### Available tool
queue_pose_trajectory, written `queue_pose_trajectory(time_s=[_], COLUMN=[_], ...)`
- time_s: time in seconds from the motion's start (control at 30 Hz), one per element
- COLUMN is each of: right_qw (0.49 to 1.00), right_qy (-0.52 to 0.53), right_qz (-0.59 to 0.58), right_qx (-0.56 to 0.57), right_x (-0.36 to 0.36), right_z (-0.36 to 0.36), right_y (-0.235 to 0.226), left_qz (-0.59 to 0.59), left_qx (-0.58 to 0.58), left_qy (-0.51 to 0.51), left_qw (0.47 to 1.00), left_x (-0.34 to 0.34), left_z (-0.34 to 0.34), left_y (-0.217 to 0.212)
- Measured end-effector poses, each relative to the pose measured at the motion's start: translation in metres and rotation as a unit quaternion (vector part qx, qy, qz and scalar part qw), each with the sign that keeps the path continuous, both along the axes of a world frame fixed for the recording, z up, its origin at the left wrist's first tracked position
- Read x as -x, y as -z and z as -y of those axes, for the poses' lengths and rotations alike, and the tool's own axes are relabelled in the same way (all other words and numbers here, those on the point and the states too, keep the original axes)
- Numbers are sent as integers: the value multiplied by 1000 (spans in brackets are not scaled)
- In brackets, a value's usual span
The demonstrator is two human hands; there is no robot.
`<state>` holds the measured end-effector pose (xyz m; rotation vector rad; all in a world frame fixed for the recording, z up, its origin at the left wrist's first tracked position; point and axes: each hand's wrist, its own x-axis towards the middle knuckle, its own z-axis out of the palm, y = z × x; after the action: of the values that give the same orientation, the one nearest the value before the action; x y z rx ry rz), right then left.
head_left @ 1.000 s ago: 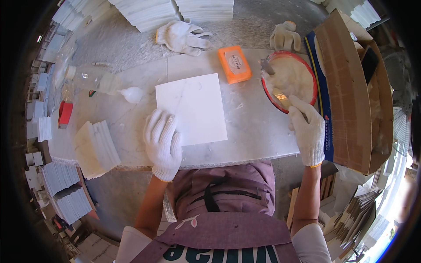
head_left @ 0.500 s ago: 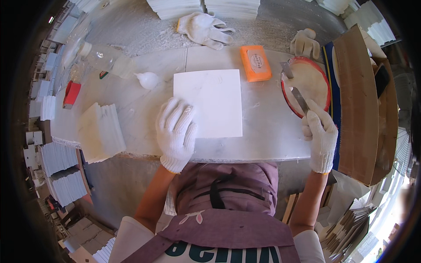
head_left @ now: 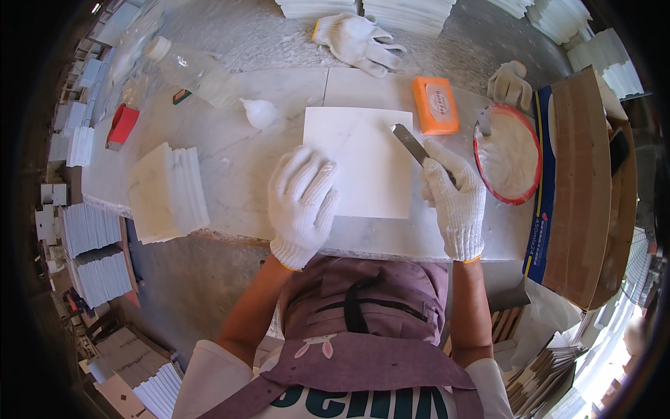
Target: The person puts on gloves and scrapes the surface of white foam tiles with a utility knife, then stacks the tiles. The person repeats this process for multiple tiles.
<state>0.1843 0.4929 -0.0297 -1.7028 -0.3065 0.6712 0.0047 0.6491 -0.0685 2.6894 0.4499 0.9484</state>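
Note:
A square white tile (head_left: pixel 363 167) lies flat on the marble-topped table (head_left: pixel 244 188). My left hand (head_left: pixel 303 199), in a white knit glove, rests over the tile's left edge with fingers loosely extended. In my gloved right hand (head_left: pixel 457 199) is a putty knife (head_left: pixel 410 144), its flat metal blade pointing up and left over the tile's upper right part. Whether the blade touches the tile I cannot tell. To the right, a red-rimmed round dish (head_left: pixel 508 157) contains off-white paste, with another small metal blade (head_left: pixel 483 124) at its left rim.
An orange packet (head_left: pixel 436 105) sits beyond the tile. Spare gloves (head_left: pixel 357 43) lie farther back. At left are a white squeeze bulb (head_left: pixel 259 113), a clear bottle (head_left: pixel 195 73), a red ring-shaped piece (head_left: pixel 123 126) and stacked tiles (head_left: pixel 169 193). A cardboard box (head_left: pixel 579 188) borders the right.
My right hand has carried the putty knife leftward from above the paste dish to over the tile. My left hand stays at the tile's left edge. The whole view has shifted slightly.

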Motion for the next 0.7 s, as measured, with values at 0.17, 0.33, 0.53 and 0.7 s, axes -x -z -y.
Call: queue_pose_trajectory(time_s=[0.17, 0.33, 0.53, 0.7], right_qw=[992, 948, 994, 912], right_qy=[-15, -51, 9, 16], right_qz=[118, 308, 108, -309], right_qx=[28, 55, -11, -270], right_x=[4, 6, 9, 15], right_z=[-12, -12, -6, 19], right_y=[8, 17, 7, 3], left_qz=[15, 23, 23, 73], left_qx=[-18, -15, -17, 43], left_qy=[-1, 2, -4, -28], left_qw=[1000, 1000, 1000, 996], left_x=[0, -2, -1, 7], left_z=[-2, -2, -2, -3], left_y=[0, -1, 0, 3])
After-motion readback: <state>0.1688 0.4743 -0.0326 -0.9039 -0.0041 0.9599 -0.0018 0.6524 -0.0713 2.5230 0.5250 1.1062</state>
